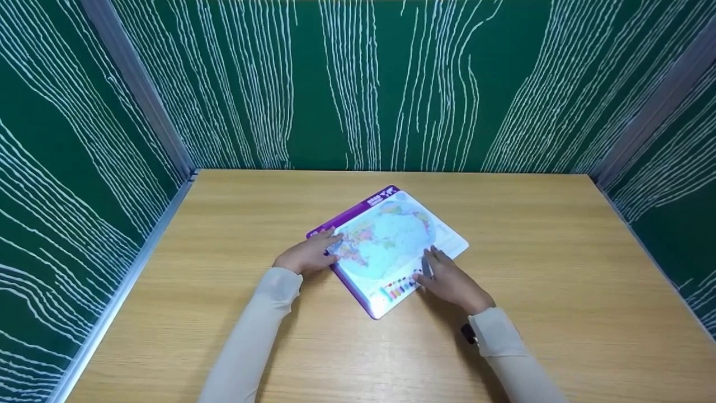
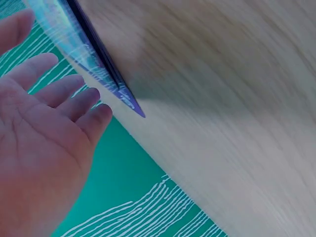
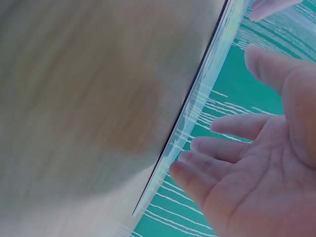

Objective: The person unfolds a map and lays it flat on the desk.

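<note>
A glossy flat sheet printed with a world map (image 1: 400, 235) lies turned at an angle on the table, with a purple band along its far left edge and small colour pictures near its front corner. My left hand (image 1: 306, 254) is at its left corner, fingers extended over the printed face. At the lower right edge, my right hand (image 1: 452, 282) reaches over the border with its fingers spread. Both wrist views show relaxed, slightly bent fingers: the left palm (image 2: 44, 133) beside the purple corner, the right palm (image 3: 252, 168) alongside the thin edge.
The wooden table (image 1: 554, 246) extends around the map sheet on all sides. Green panels (image 1: 307, 84) with wavy white lines enclose it at the back and sides, joined by grey metal posts (image 1: 140, 84). A dark band (image 1: 469, 333) shows at my right cuff.
</note>
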The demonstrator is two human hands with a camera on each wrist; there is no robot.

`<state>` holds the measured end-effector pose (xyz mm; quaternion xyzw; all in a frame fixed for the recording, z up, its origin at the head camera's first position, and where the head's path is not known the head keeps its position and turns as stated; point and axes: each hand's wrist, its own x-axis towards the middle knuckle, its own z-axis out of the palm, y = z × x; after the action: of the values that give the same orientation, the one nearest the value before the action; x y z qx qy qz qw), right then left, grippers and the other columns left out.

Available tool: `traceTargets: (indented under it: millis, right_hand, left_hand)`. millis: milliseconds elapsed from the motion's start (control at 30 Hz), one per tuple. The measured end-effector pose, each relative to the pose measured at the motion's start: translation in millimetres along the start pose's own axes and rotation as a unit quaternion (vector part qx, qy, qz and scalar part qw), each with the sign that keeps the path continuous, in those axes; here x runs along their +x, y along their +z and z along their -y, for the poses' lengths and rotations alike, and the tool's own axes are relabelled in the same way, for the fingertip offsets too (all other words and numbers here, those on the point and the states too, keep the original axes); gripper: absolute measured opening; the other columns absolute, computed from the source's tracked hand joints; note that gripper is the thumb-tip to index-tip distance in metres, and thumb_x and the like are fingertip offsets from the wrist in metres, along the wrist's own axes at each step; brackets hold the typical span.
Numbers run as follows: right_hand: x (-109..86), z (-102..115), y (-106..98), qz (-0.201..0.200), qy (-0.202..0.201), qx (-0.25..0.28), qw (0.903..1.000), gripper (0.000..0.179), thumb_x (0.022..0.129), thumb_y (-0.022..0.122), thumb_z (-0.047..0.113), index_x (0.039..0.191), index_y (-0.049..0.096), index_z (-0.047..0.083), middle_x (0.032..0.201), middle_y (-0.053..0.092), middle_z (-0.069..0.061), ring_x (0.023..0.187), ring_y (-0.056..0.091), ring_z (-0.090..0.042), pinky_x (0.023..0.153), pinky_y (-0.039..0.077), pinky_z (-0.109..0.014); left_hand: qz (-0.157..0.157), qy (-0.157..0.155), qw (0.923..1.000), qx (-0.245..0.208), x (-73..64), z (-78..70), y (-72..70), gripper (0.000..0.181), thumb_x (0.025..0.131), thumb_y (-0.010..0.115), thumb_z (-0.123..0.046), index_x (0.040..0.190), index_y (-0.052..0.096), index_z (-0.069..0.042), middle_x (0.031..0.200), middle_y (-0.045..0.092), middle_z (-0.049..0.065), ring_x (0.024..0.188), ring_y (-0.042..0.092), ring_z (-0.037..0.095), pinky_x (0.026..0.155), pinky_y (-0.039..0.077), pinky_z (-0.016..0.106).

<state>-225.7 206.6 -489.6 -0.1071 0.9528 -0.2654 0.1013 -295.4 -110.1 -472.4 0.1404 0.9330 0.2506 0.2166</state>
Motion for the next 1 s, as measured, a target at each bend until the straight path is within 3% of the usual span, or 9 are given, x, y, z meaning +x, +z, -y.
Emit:
traceTargets:
  millis: [200,467,700,1000]
  right_hand:
    - [-2.0,5.3,7.0,-0.006,-0.032,-0.028,0.9991,0.071,0.097,0.055,0.034,0.146,0.027,-0.009,0.154,0.018,-0.033,0.144,0.016,-0.048,0.114,0.024,-0.058]
    - [-1.3,15.6,11.7,0.015,-0.027,-0.059,0.9978,0.070,0.097,0.055,0.034,0.145,0.030,-0.010,0.154,0.018,-0.032,0.143,0.018,-0.047,0.115,0.025,-0.056]
    - [1.3,18.6,13.7,0.016,-0.021,-0.090,0.9956,0.071,0.096,0.057,0.036,0.143,0.033,-0.011,0.154,0.021,-0.032,0.142,0.022,-0.048,0.113,0.029,-0.055]
    - [-0.1,19.6,13.6,-0.011,-0.054,-0.138,0.9889,0.070,0.093,0.061,0.037,0.135,0.042,-0.016,0.145,0.034,-0.038,0.134,0.034,-0.052,0.106,0.038,-0.056]
  left_hand:
    - [0.016,0.029,0.9994,0.012,6.9,2.9,1.3,0.058,0.099,0.051,-0.033,0.152,0.028,-0.028,0.163,0.012,-0.002,0.151,0.004,0.023,0.122,0.010,0.048]
    - [0.012,0.003,0.9999,0.001,8.4,2.6,2.6,0.063,0.094,0.058,-0.033,0.150,0.030,-0.034,0.163,0.010,-0.006,0.151,0.002,0.021,0.121,0.010,0.053]
    - [0.019,0.012,0.9997,0.009,9.2,3.2,3.4,0.062,0.095,0.058,-0.032,0.151,0.031,-0.031,0.163,0.010,-0.004,0.151,0.002,0.021,0.121,0.010,0.051]
    - [0.028,0.026,0.9992,0.010,9.4,2.5,4.2,0.061,0.096,0.055,-0.031,0.151,0.029,-0.029,0.163,0.009,-0.001,0.151,0.001,0.024,0.121,0.010,0.052]
